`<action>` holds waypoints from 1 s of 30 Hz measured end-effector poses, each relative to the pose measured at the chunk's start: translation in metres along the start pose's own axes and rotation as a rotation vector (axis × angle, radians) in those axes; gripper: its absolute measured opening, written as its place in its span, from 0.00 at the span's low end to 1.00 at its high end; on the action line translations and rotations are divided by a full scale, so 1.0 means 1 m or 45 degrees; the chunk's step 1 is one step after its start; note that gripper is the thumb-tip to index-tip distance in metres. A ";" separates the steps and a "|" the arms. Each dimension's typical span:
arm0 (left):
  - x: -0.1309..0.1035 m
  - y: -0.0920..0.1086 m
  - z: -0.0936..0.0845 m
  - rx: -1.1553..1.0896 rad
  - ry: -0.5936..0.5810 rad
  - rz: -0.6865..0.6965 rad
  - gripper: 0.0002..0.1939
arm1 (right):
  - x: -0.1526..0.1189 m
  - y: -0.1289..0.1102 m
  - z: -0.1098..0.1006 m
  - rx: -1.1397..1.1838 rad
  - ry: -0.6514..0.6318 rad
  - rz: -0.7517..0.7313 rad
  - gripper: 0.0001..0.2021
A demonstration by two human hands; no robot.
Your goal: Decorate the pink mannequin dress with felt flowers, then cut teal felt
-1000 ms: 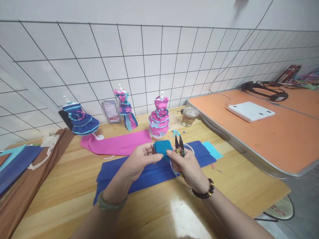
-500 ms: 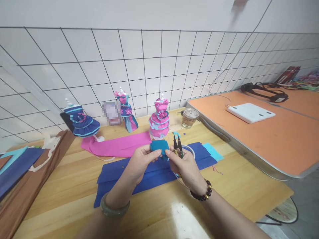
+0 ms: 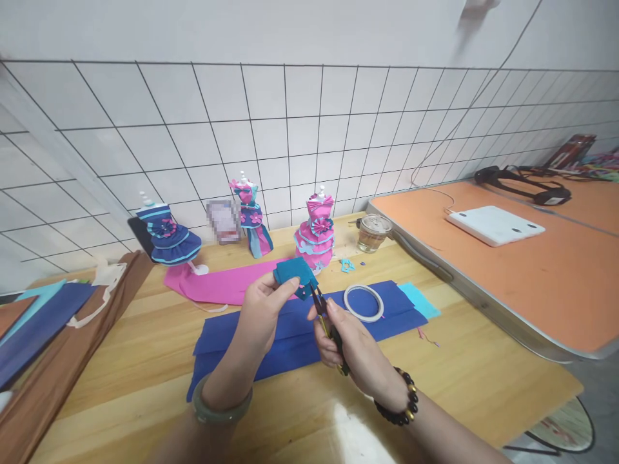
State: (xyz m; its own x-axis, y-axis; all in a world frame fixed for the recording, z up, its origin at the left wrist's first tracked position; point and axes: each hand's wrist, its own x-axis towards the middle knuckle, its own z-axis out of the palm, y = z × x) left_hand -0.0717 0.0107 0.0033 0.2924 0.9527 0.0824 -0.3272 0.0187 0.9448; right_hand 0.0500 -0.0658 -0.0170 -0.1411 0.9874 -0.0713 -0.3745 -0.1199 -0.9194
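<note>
A folded piece of teal crepe paper (image 3: 291,270) is pinched between the thumb and fingers of my left hand (image 3: 264,303). My right hand (image 3: 355,335) is closed around a pair of thread snips (image 3: 329,327), whose dark blades point up and left. The blade tips meet the lower right edge of the teal piece; whether they cut into it I cannot tell. Under both hands lies a long blue crepe paper strip (image 3: 290,348), with a roll of white tape (image 3: 363,303) resting on its right part. Behind my left hand stretches a pink crepe paper strip (image 3: 217,283).
Three miniature dress forms stand along the wall: one in blue (image 3: 174,238), one in mixed colours (image 3: 252,216), one in pink (image 3: 316,232). A lidded cup (image 3: 374,233) stands right of them. An orange table (image 3: 507,277) adjoins the wooden one. Brown material (image 3: 91,335) lies at left.
My right hand has left the teal piece and turned the snips so their blades now touch its edge. My left hand has moved slightly left, tilting the piece. The tape roll now shows fully.
</note>
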 end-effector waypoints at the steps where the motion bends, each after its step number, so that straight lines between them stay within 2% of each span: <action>1: -0.001 0.000 0.000 0.003 0.003 0.014 0.06 | 0.001 0.001 0.001 0.041 -0.009 0.032 0.17; 8: -0.004 -0.003 0.003 0.041 -0.044 0.002 0.07 | 0.002 0.000 0.004 0.183 0.001 0.049 0.16; 18: -0.007 0.000 0.008 0.082 -0.170 -0.034 0.05 | 0.007 -0.009 0.004 0.145 0.046 -0.018 0.16; 23: -0.009 0.001 0.010 0.088 -0.141 -0.050 0.04 | 0.009 -0.009 0.004 0.159 0.062 -0.008 0.18; 26: -0.008 0.001 0.008 0.075 -0.054 -0.039 0.05 | 0.005 -0.008 0.000 0.122 0.051 0.015 0.18; 30: -0.004 0.001 0.002 0.024 0.061 0.020 0.07 | -0.015 -0.004 -0.016 -0.050 -0.067 0.104 0.18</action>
State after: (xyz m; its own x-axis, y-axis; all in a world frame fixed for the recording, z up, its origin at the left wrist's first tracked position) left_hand -0.0718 0.0060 0.0047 0.2438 0.9663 0.0827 -0.3147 -0.0018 0.9492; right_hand 0.0687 -0.0782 -0.0183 -0.2183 0.9676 -0.1268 -0.3241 -0.1944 -0.9258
